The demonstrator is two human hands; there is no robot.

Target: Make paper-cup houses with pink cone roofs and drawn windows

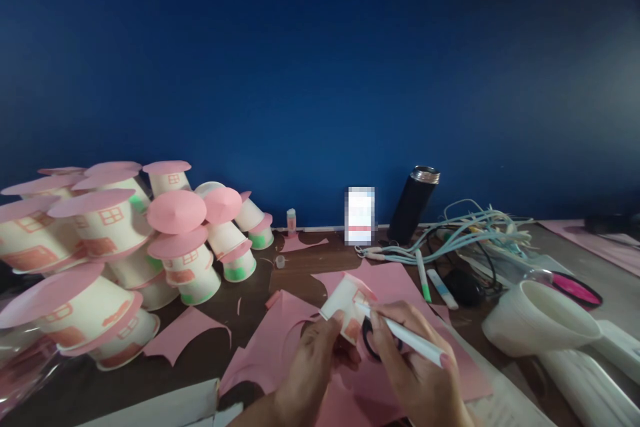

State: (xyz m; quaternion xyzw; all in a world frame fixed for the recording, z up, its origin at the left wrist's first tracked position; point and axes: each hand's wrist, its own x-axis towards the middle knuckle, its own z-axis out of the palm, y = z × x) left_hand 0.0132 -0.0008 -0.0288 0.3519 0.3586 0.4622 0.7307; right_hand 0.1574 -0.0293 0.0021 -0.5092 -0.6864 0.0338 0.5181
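My left hand (317, 353) grips a small white paper cup (342, 300), tilted on its side, with a pink paper roof at its upper end. Red marker lines show on the cup's wall. In my right hand (415, 353) is a white marker pen (417, 341), its tip at the cup's side. Black scissor handles (369, 340) show partly behind my right fingers. Beneath both hands lie cut sheets of pink paper (393, 280).
Stacked paper-cup houses with pink roofs (177, 212) fill the left. A glue stick (291, 221), phone (361, 215), black bottle (413, 207) and bundled cables (470, 233) line the wall. Nested white cups (520, 327), a green-tipped marker (423, 277) and a mouse (464, 288) lie to the right.
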